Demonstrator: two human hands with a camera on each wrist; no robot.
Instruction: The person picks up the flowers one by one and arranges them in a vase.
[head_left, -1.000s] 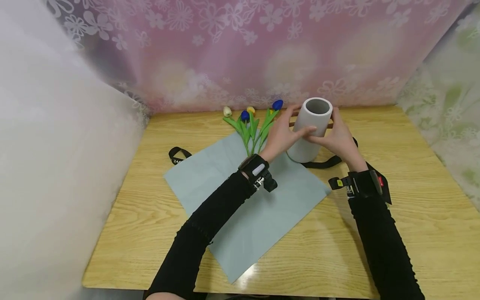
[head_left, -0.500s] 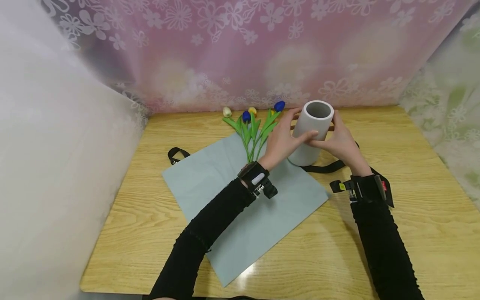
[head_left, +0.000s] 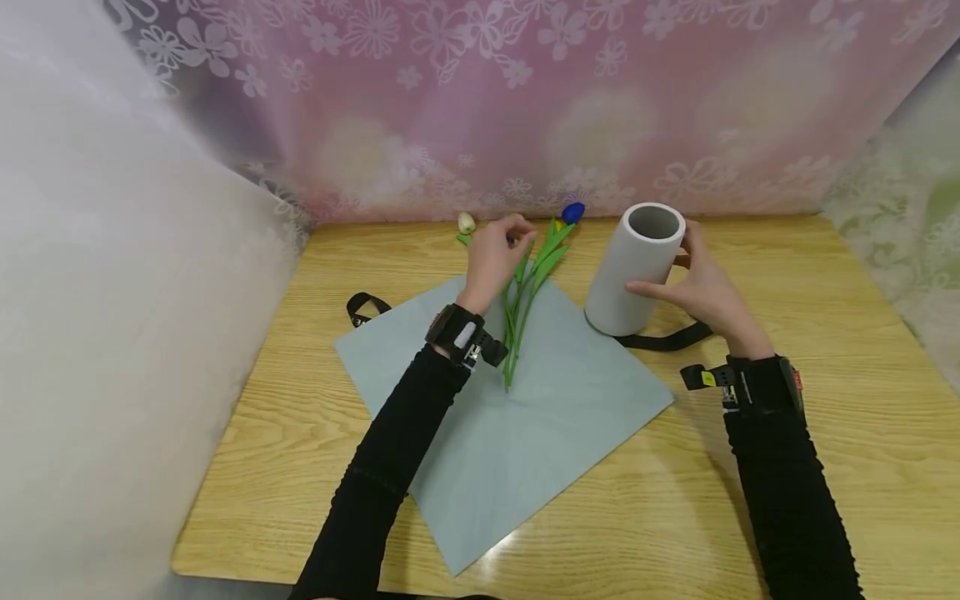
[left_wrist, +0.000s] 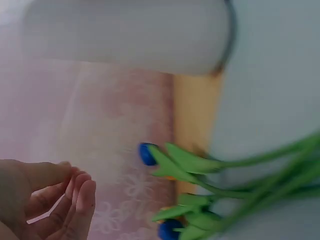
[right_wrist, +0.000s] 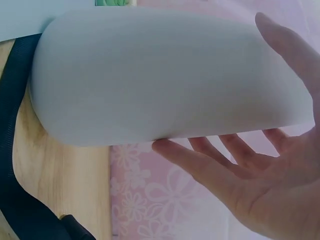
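Observation:
A tall white cylindrical vase stands upright with its open top showing, near the right corner of a grey-blue sheet of wrapping paper. My right hand holds it from the right, thumb on the near side and fingers behind. Several artificial tulips lie on the sheet, with blue, yellow and white heads and green stems. Over their heads is my left hand, its fingers loosely bent. In the left wrist view the left hand has nothing between its fingers and stays apart from the blue tulips.
A black ribbon runs past the vase base, and a looped black ribbon end with lettering sticks out at the sheet's left corner. The wooden table meets a pink floral curtain at the back.
My left hand has let go of the vase and moved left over the tulips, so their stems now show. My right hand stays on the vase.

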